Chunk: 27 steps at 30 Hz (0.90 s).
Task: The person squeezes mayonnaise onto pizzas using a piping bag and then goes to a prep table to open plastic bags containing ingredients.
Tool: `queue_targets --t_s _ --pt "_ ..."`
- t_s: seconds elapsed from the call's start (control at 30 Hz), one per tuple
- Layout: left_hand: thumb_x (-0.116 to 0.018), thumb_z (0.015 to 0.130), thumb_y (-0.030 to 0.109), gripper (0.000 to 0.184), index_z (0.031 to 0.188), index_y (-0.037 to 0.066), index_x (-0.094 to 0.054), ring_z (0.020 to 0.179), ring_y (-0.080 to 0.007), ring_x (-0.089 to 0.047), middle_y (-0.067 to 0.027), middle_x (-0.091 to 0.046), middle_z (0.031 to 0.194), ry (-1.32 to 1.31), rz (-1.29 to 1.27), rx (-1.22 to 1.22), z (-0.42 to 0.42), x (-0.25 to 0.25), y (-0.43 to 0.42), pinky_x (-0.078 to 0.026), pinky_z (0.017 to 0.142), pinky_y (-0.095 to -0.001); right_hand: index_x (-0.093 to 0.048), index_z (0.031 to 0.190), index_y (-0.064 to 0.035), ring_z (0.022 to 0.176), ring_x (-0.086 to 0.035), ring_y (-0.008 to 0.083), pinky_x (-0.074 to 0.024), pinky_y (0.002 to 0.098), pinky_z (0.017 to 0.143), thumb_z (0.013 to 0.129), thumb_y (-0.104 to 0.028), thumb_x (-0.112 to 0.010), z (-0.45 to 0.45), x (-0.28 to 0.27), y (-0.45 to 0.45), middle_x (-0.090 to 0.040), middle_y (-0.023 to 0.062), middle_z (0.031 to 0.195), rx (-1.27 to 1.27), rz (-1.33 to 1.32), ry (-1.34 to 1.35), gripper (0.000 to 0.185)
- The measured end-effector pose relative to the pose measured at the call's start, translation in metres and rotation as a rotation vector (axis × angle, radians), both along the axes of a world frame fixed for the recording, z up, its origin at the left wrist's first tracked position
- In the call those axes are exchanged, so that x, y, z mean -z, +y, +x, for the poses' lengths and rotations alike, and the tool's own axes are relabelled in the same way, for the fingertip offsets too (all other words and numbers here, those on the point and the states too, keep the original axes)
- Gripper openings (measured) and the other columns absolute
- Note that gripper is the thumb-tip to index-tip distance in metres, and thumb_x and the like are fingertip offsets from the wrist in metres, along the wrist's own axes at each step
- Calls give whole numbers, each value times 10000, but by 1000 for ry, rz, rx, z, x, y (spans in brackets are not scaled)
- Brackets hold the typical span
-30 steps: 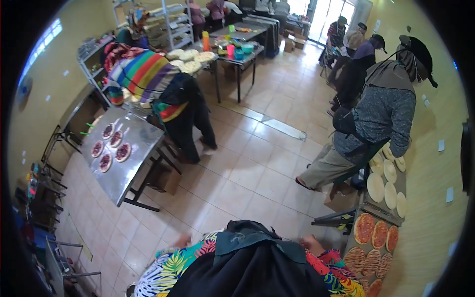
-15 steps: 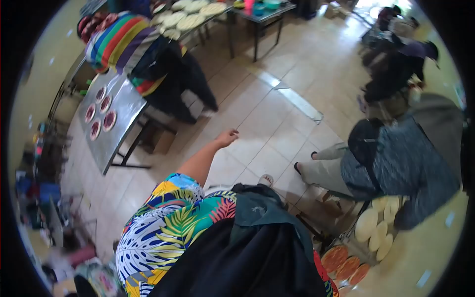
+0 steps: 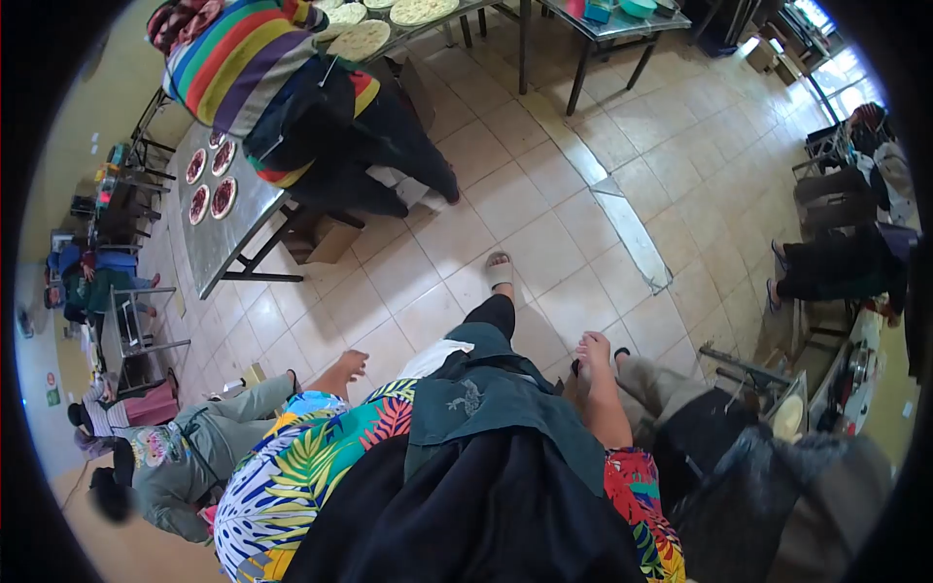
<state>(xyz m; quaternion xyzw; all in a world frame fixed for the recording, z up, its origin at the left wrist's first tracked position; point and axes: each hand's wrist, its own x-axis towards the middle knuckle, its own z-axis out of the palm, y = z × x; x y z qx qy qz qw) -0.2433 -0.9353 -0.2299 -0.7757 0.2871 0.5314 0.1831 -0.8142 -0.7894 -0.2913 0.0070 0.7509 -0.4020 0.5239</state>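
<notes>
Over the tiled floor [image 3: 544, 228], my left hand [image 3: 354, 364] hangs low by my side, fingers loosely bent and apart, with nothing in it. My right hand [image 3: 592, 350] swings forward on the other side, fingers half curled and slightly apart; no object shows in it. Neither hand touches a thing. A dark green apron [image 3: 486, 398] covers my front, and one sandalled foot [image 3: 500, 270] is stretched out ahead.
Left, a metal table [image 3: 248, 219] holds round bases with red topping [image 3: 224, 197]. A person in a striped top [image 3: 253, 73] stands beside it. More pale rounds [image 3: 360, 41] lie behind. Another table [image 3: 622, 24] holds bowls. People stand close right [image 3: 719, 437] and lower left [image 3: 185, 457].
I have stepped forward and the view has turned. My left hand has dropped back toward my body, and my right hand has come into view. The person on the right is now closer beside me.
</notes>
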Motion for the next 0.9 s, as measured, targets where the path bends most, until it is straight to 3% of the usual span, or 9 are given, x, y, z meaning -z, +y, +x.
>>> queue_targets --t_s 0.23,0.3,0.37,0.63,0.77,0.8,0.83,0.87,0.9 --pt "-543 783 337 307 950 81 -580 642 -187 -569 -87 -601 824 193 -182 15 -125 15 -131 -446 567 -366 -522 1024 -27 559 -552 147 -429 256 450 833 -156 -496 -61 -23 -110 -557 54 719 -517 38 56 232" --pt "-527 799 353 331 946 63 -588 707 -190 -577 -126 -608 845 374 -349 424 -150 60 -191 -455 619 -373 -515 1039 -27 576 -562 154 -441 269 467 835 -167 -500 -97 -28 -142 -560 56 733 -566 112 42 247" --pt "-508 822 337 345 978 36 -574 880 -222 -578 -160 -603 932 337 -471 608 -194 57 -254 -441 759 -360 -512 1050 -33 626 -585 177 -466 305 508 836 -195 -506 -128 -34 -148 -571 65 778 -244 225 107 268" --pt "-520 832 208 312 1099 46 -531 881 -146 -558 -90 -599 968 521 -647 25 -320 -31 -399 -433 781 -283 -527 1018 -83 630 -601 230 -480 373 519 806 -201 -533 -238 -35 -208 -580 94 784 -344 518 -22 243" --pt "-503 838 209 269 1046 41 -538 820 -162 -558 -74 -593 899 254 -690 -72 -306 24 -358 -436 736 -295 -538 954 -71 633 -598 252 -477 425 520 799 -225 -539 -336 69 -259 -576 94 753 -581 705 -139 218" --pt "-487 855 246 261 985 28 -547 765 -142 -549 -48 -587 858 95 -693 8 -296 32 -334 -438 689 -295 -541 938 -69 633 -597 258 -477 438 520 798 -231 -540 -363 105 -278 -575 94 745 -646 760 -174 215" --pt "-439 859 271 238 860 65 -558 680 -161 -540 -33 -578 752 -22 -803 487 -269 46 -300 -434 584 -314 -544 922 -66 634 -596 263 -476 451 521 796 -237 -542 -377 130 -300 -574 94 737 -694 763 -193 213" --pt "-470 809 264 268 859 23 -575 810 -313 -577 -158 -609 860 -115 -404 -67 -284 32 -282 -456 721 -400 -559 870 -64 655 -597 272 -477 446 546 784 -224 -549 -391 95 -357 -583 99 737 -811 566 -154 183" --pt "-474 818 276 248 863 61 -588 730 -278 -571 -128 -593 788 -62 -236 -276 -290 24 -259 -454 630 -431 -573 819 -61 676 -599 281 -479 442 571 771 -211 -556 -404 58 -418 -591 104 738 -912 365 -102 158"
